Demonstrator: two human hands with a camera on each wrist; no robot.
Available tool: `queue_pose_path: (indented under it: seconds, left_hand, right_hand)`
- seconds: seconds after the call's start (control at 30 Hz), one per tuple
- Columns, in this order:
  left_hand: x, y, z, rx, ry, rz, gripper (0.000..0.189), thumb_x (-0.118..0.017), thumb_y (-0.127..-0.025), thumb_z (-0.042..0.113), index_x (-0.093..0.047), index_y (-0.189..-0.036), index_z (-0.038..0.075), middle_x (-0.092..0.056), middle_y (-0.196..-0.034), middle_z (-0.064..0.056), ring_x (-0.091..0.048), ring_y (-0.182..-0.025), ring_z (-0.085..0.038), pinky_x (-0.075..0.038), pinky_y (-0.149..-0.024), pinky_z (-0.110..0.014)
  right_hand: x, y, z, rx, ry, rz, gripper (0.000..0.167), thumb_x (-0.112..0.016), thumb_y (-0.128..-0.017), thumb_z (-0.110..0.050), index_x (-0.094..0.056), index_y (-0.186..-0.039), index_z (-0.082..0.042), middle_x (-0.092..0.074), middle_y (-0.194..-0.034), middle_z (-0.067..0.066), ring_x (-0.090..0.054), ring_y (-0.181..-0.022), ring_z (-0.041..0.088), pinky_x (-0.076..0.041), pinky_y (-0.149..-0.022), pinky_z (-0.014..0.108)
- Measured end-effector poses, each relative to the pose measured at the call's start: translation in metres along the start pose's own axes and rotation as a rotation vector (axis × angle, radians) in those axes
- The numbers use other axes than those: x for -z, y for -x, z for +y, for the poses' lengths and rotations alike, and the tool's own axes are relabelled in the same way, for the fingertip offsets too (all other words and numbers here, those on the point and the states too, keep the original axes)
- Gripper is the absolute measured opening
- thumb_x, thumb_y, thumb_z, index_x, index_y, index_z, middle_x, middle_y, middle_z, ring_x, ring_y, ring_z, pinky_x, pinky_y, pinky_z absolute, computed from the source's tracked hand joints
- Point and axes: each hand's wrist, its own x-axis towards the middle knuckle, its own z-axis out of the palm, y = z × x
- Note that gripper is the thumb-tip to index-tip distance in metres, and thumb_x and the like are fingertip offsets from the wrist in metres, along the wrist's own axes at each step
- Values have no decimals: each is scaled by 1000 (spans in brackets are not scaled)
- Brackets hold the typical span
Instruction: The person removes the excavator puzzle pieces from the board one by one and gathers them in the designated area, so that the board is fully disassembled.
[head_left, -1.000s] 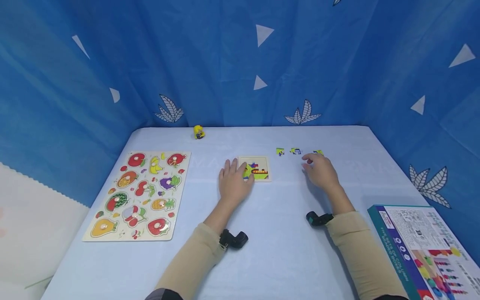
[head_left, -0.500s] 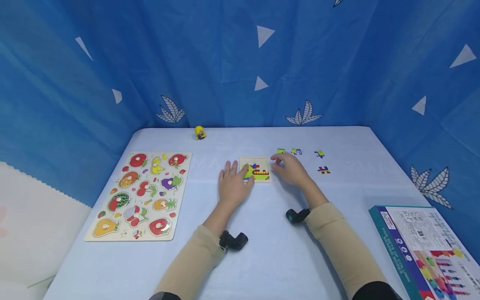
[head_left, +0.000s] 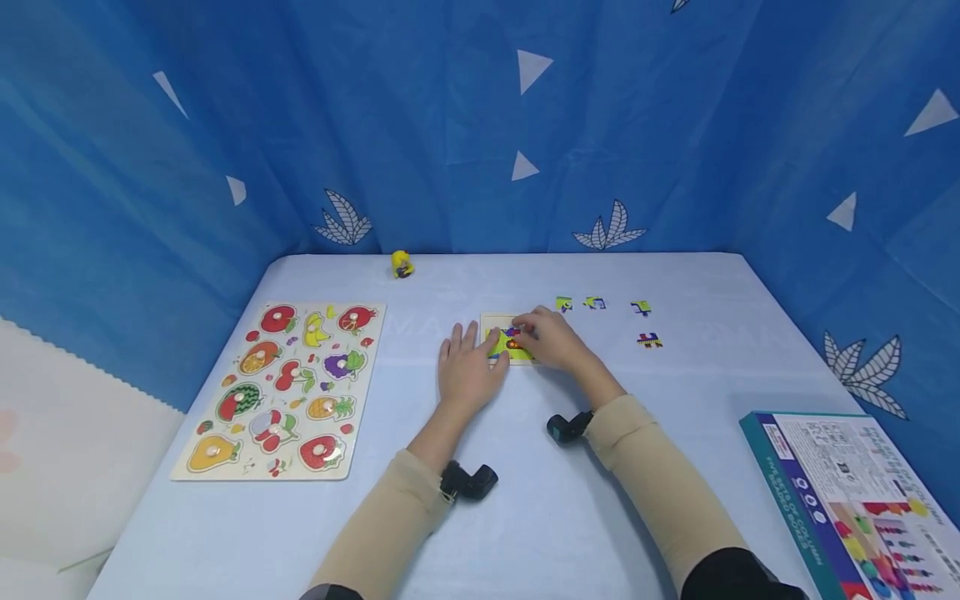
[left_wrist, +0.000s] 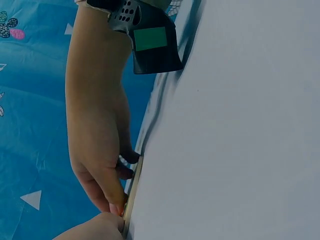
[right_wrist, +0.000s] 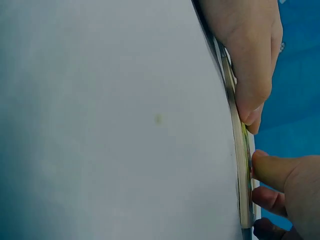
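A small square puzzle board [head_left: 486, 320] with a bright yellow, red and purple picture lies on the table before me. My left hand [head_left: 467, 375] rests at its left side, fingers spread, with fingertips on the picture; in the left wrist view this hand [left_wrist: 100, 135] reaches down to the board's edge. My right hand [head_left: 557, 340] is bent over the board's right half. Its thumb and forefinger come down close together on the board in the right wrist view, and I cannot tell whether they pinch a piece. Loose puzzle pieces [head_left: 595, 303] lie beyond it, with another puzzle piece [head_left: 649, 340] to the right.
A large fruit peg puzzle [head_left: 300, 392] lies on the left of the table. At the back stands a small yellow figure [head_left: 402, 264]. A flat printed box [head_left: 855, 500] lies at the front right corner. Blue curtain [head_left: 450, 125] encloses the far side.
My right hand has moved left from beside the loose pieces to the board, uncovering a piece on the table. The left hand has stayed on the board.
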Motion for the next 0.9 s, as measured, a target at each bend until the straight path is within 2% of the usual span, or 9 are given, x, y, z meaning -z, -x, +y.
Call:
queue_pose_path:
  seconds: [0.17,0.27,0.43,0.6,0.73,0.9]
  left_hand:
    - [0,-1,0,-1,-6,5,54,-42,-99,55,-46,-149,33,-32,-162,-9,-19,-153,-35,-18,-123,-55]
    - [0,-1,-1,-2,-3,10,54,-42,-99,55,-47,-148,32,-33,-162,-9,-20,-153,-35,-18,-123,-55]
    - [0,-2,0,-3,15,22,53,-45,-99,54,-50,-146,32,-35,-161,-10,-22,-152,-36,-19,-123,-56]
    - [0,-1,1,-2,27,28,52,-47,-98,54,-52,-145,31,-36,-160,-10,-23,-152,-37,-20,-122,-56]
    - [1,-1,1,0,23,25,53,-47,-98,53,-51,-145,30,-36,-160,-10,-23,-152,-37,-20,-122,-56]
    - [1,-1,1,2,10,20,53,-47,-98,54,-51,-146,30,-36,-160,-10,-23,-152,-37,-20,-122,-56]
  right_hand:
    - [0,-2,-1,6,42,-12,34,-62,-98,-28,-65,-131,-18,-61,-111,8,-52,-99,26,-46,-85,40]
    - [-1,-3,-1,-9,45,-23,34,-62,-98,-29,-64,-131,-20,-60,-112,7,-52,-102,25,-46,-89,41]
    - [-2,-6,-4,-62,-28,-62,37,-63,-98,-23,-57,-134,-14,-57,-116,8,-51,-109,23,-47,-102,41]
    - [-1,-8,-6,-96,-84,-79,40,-64,-96,-17,-53,-134,-11,-56,-118,9,-50,-111,23,-47,-105,40]
    - [-1,-8,-4,-89,-164,-72,38,-64,-96,-16,-50,-131,-11,-58,-116,9,-54,-106,23,-49,-99,38]
    - [-1,-5,0,-78,-256,-72,33,-62,-98,-18,-47,-127,-18,-60,-111,9,-57,-90,22,-50,-77,31]
